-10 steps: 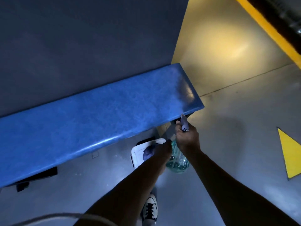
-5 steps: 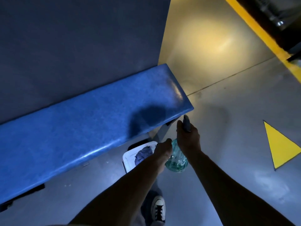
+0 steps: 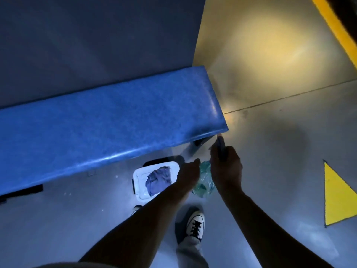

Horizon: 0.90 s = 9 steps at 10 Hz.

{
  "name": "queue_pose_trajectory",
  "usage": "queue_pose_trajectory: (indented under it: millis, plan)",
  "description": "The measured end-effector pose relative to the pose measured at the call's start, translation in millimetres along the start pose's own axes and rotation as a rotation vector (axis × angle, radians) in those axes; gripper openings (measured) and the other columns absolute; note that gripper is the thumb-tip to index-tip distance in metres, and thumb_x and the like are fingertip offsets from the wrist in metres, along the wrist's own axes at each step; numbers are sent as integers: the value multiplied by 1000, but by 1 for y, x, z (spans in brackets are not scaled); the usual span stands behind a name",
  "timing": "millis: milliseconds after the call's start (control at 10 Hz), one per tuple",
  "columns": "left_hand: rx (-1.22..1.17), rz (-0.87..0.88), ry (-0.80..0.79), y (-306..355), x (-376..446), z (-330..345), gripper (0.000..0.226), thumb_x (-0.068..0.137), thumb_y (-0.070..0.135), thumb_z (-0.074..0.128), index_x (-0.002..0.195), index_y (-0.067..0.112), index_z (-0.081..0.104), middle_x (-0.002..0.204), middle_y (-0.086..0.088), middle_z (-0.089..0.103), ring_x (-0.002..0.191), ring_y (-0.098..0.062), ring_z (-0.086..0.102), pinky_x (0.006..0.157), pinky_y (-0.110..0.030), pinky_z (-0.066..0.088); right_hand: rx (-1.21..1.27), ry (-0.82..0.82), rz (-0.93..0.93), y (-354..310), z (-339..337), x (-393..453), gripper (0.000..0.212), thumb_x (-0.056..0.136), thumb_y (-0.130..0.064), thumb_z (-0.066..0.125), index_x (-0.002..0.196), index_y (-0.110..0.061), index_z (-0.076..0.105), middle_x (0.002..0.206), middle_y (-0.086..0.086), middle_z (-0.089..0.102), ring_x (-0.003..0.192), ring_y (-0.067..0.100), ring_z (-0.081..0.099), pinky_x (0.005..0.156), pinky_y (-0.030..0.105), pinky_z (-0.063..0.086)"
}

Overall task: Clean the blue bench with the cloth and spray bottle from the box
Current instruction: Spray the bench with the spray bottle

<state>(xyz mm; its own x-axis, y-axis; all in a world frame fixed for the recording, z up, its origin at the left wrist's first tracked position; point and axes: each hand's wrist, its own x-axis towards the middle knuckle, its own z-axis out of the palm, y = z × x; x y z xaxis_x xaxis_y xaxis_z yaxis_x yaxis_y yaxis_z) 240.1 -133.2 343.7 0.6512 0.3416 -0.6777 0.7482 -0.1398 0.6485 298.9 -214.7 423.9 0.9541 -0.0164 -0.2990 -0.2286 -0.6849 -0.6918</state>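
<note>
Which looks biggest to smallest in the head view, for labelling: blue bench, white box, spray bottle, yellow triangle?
1. blue bench
2. yellow triangle
3. white box, roughly alike, partly hidden by the arm
4. spray bottle, mostly hidden by hands

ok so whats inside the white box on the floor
A crumpled blue cloth lies inside the white box. The left forearm covers the box's right corner, so anything there is hidden.
</note>
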Motion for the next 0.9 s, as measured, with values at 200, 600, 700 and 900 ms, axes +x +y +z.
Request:
queue_pose_trajectory:
  millis: [200,600,700,900]
  plan:
    - [-159,-100,206,-26,-10,15,35,92,23,55,57,25,58,57,16,58,58,5,51,62,-30,37,52,-256,-72,47,-20,-6,27,94,-43,66,80,-21,73,71,-3,74,65,9,67,53,15,47]
    - [117,-267,348,-244,64,15,13,89,16,69,100,15,76,110,-8,74,102,-30,70,87,-33,56,-349,-388,-54,238,123,67,11,85,-28,75,87,-17,75,82,4,75,76,24,65,70,26,41]
    - [230,-238,409,-279,107,27,26,87,30,72,111,21,71,117,-9,66,111,-33,65,87,-38,55,-430,-403,-51,291,171,88,14,83,-22,75,92,-10,75,89,14,78,84,32,71,73,32,52]
    - [538,-98,357,-324,157,64,85,71,63,77,146,36,47,147,-3,47,133,-33,44,104,-44,44,-473,-413,-72,360,228,110,16,85,-22,74,94,-9,74,93,14,78,91,33,73,79,31,52]
